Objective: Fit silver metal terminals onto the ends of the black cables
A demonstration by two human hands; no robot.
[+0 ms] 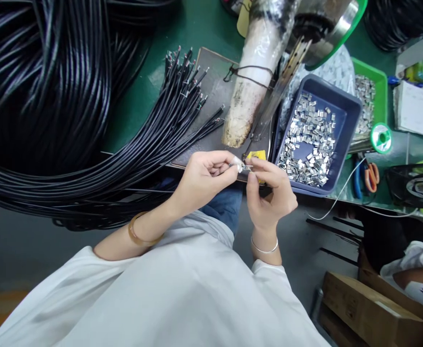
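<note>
In front of my body both hands meet at their fingertips over the edge of the bench. My left hand (211, 173) is closed in a pinch, with a white wrap around a fingertip. A small silvery metal piece (246, 167) with a thin, wire-like tip sticks out of this pinch toward the right. My right hand (271, 188) has its thumb and index finger bent close around the same spot; what they grip is too small to make out. Just behind the fingertips sits a yellow piece (257, 155). Left of them, a bundle of black cables (153, 127) shows stripped wire ends.
A blue-grey tray (345, 103) holds many small metal shells, beside a green bin (380, 91). A plastic-wrapped tube (251, 72) overhangs the dark mat (211, 67). Orange-handled pliers (371, 177), a solder spool (380, 138) and another person's arm (419, 278) are at the right.
</note>
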